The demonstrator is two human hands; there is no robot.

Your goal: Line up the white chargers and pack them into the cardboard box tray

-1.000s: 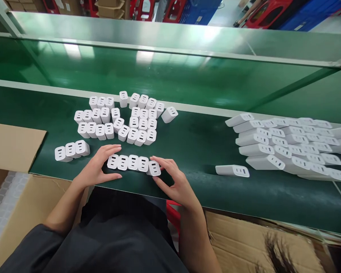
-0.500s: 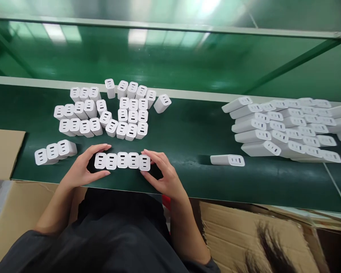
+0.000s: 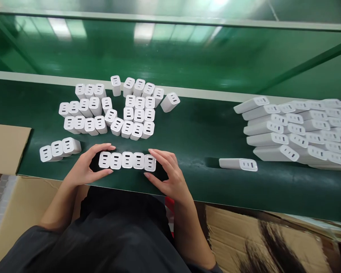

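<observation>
A row of several white chargers stands port-side up near the front edge of the dark green belt. My left hand cups the row's left end, thumb in front and fingers behind. My right hand presses against the right end the same way. Both hands squeeze the row together between them.
A cluster of upright chargers stands behind the row. Three more lie at the left. A lone charger lies on its side to the right, with a stacked pile beyond. Cardboard boxes sit below and to the left.
The rightmost charger, skewed a second ago, now stands in line with the others. Both hands have closed in on the row's ends. The view has shifted slightly.
</observation>
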